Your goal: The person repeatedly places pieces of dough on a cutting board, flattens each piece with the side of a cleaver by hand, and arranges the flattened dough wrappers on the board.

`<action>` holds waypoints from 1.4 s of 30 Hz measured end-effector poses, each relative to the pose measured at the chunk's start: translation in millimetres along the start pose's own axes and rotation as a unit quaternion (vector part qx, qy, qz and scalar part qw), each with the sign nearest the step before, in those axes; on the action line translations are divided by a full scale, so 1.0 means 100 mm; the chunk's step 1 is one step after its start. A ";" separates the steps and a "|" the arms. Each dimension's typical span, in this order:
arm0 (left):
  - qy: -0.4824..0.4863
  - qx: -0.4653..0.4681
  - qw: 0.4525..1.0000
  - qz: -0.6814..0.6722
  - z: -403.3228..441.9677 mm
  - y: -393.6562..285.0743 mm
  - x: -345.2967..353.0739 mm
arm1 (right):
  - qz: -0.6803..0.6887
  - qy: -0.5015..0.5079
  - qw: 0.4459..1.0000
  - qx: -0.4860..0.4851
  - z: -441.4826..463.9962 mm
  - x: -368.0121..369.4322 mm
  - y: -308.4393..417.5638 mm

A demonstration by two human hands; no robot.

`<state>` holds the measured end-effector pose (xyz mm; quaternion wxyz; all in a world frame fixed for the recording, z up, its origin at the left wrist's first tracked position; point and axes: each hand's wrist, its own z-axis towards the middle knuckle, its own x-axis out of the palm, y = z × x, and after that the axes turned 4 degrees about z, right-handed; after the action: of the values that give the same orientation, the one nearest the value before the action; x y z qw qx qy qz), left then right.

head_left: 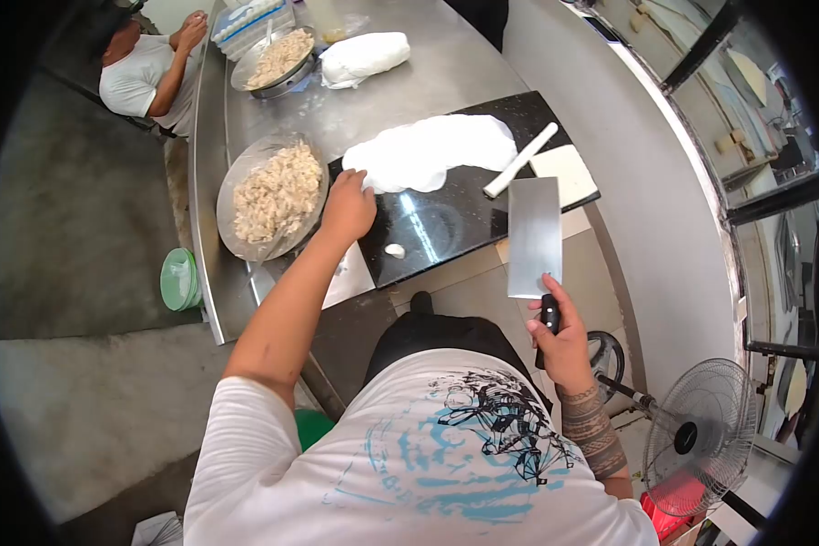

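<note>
My right hand (561, 335) is wrapped round the black handle of a cleaver (535, 232), whose broad blade points away from me over the near right edge of the black stone slab (432, 227). Across the slab lies a long, white, smooth piece of dough (428, 153). At its left end, my left hand (349, 206) has its fingers bent and closed on the dough's edge. A small bit of dough (395, 250) sits apart near the slab's front. To the right rests a white rolling pin (520, 161), slanted beside the dough.
Left of the slab stands a bowl of chunky pale filling (276, 194). Farther back are a second filling bowl (282, 62) and a wrapped white bundle (366, 59). Another person (155, 77) stands at the table's far left. A fan (701, 437) is at my right.
</note>
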<state>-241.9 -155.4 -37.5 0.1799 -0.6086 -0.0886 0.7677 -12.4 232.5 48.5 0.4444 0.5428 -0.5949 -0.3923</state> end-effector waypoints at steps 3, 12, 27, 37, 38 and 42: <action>0.053 -0.019 0.998 0.035 0.49 0.12 0.10 | -0.004 -0.029 1.000 -0.010 0.13 0.13 0.06; 0.239 -0.109 0.952 0.157 1.36 0.49 0.61 | -0.003 -0.088 0.996 -0.024 0.22 0.25 -0.07; 0.130 -0.232 0.963 0.030 1.27 0.36 0.33 | -0.021 -0.051 0.998 -0.029 1.07 -0.53 0.09; 0.075 -0.405 0.836 -0.363 0.95 0.09 0.16 | -0.013 -0.025 0.999 -0.042 1.50 -0.96 0.11; 0.060 -0.387 0.852 -0.346 0.92 0.10 0.19 | -0.012 -0.023 0.999 -0.042 1.53 -0.99 0.10; 0.030 -0.321 0.902 -0.286 0.88 -0.24 0.05 | -0.017 -0.008 1.000 -0.025 1.61 -1.13 0.15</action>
<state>-324.2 -124.2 -12.3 0.1888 -0.6046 -0.4952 0.5946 -168.9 343.4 3.4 0.4457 0.5386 -0.5794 -0.4190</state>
